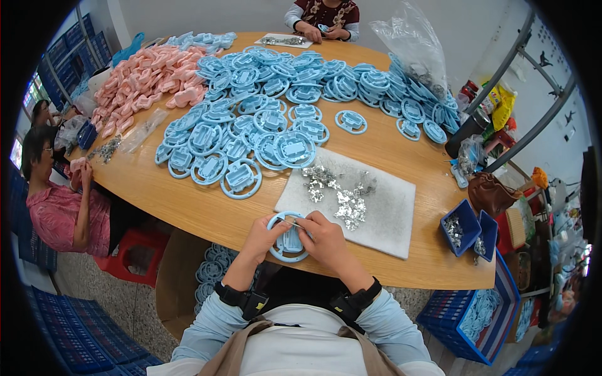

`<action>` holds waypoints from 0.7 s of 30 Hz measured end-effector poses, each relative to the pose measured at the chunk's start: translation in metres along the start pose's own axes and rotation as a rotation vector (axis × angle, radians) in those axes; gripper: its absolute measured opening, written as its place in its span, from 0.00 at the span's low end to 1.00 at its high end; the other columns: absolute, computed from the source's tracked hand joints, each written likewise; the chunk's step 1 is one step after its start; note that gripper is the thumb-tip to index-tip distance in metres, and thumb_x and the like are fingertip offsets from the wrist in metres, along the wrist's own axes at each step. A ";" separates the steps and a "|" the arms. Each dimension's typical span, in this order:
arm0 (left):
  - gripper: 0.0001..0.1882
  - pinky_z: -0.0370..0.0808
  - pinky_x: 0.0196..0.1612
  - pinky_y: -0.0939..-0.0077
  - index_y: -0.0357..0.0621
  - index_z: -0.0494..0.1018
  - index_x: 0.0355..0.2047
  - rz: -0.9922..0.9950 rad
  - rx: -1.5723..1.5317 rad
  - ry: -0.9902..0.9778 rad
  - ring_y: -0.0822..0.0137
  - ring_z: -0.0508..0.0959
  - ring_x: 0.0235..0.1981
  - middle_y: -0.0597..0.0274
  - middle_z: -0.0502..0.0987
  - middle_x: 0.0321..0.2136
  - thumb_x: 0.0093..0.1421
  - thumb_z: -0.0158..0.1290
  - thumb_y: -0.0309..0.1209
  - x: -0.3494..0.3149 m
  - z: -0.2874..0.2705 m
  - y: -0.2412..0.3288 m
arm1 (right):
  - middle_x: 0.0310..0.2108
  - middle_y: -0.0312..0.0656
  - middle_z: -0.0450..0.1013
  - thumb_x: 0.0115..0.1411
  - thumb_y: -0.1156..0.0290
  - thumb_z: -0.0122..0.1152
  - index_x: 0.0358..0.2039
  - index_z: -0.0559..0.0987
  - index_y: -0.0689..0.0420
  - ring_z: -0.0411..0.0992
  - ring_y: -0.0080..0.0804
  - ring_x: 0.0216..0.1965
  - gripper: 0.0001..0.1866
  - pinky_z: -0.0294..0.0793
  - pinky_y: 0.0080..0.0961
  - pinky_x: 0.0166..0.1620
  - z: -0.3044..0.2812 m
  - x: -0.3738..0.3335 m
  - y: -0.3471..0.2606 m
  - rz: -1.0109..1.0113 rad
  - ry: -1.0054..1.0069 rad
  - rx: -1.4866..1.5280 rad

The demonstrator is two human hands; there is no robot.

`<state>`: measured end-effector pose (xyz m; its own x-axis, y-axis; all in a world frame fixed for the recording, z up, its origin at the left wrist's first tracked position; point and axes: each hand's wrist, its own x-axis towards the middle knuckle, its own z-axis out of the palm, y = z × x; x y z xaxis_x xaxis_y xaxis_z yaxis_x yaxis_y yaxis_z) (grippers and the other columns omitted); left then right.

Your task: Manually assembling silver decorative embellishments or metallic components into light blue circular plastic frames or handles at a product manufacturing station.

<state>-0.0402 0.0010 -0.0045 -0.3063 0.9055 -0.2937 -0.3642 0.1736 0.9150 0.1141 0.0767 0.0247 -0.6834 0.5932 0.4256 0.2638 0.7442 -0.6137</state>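
Slip risk: left hand (258,238) pinches blue ring part (289,243) between the palms, right hand (326,239) has fingertips at thin silvery piece (288,220), can't tell if gripped, so an off-angle push could skid it toward metal bits (351,210) beyond the fingers

The view looks steeply down and forward from the wearer's head, over the white shirt (285,338) at lower centre. The left hand (259,238) and right hand (326,241) lie close, just below mid-frame, while the table (376,139) recedes toward the top edge. The wide fisheye bends the blue crates (69,319) at lower left; shapes along the right rim seem stretched too.
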 end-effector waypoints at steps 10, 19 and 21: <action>0.10 0.71 0.25 0.86 0.35 0.74 0.34 -0.015 0.021 -0.008 0.79 0.74 0.24 0.65 0.76 0.25 0.54 0.55 0.29 -0.004 0.004 0.008 | 0.25 0.41 0.70 0.50 0.72 0.58 0.34 0.78 0.54 0.71 0.42 0.22 0.09 0.71 0.32 0.24 0.002 -0.002 0.002 0.060 0.021 0.111; 0.12 0.71 0.25 0.86 0.35 0.74 0.34 -0.004 -0.013 -0.016 0.80 0.74 0.24 0.65 0.76 0.25 0.57 0.54 0.32 -0.004 0.005 0.007 | 0.23 0.43 0.70 0.50 0.74 0.57 0.33 0.79 0.57 0.70 0.39 0.22 0.09 0.69 0.29 0.26 0.000 -0.002 0.004 0.130 0.003 0.238; 0.12 0.71 0.25 0.86 0.35 0.74 0.34 -0.006 -0.016 -0.017 0.80 0.74 0.24 0.65 0.76 0.25 0.57 0.54 0.33 -0.003 0.005 0.006 | 0.23 0.43 0.70 0.50 0.74 0.57 0.33 0.79 0.57 0.70 0.38 0.21 0.09 0.69 0.29 0.25 0.000 -0.002 0.004 0.138 0.006 0.250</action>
<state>-0.0375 0.0011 0.0035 -0.2895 0.9109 -0.2942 -0.3797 0.1728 0.9088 0.1164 0.0785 0.0216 -0.6484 0.6858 0.3304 0.1776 0.5583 -0.8104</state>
